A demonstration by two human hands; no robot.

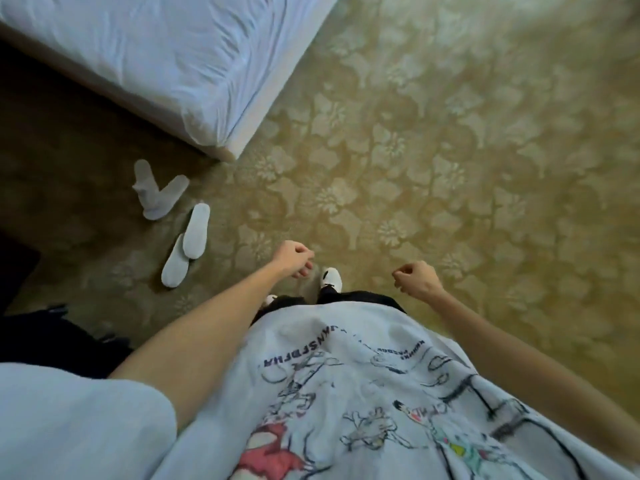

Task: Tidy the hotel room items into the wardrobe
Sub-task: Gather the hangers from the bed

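Two pairs of white hotel slippers (180, 223) lie scattered on the patterned carpet (450, 150) near the bed (156, 64) corner, not yet gathered. The left hand (294, 259) and right hand (414, 280) hang loosely curled, holding nothing, likely mid-walk.

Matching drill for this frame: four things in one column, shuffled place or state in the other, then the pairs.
Things:
1. socks
2. slippers
3. bed
4. left hand

Place or state:
A. top left, white sheet
B. overlapping end to end on the carpet
C. crossed in a V near the bed corner
D. loosely curled, holding nothing

Pairs: 1-C, 2-B, 3-A, 4-D
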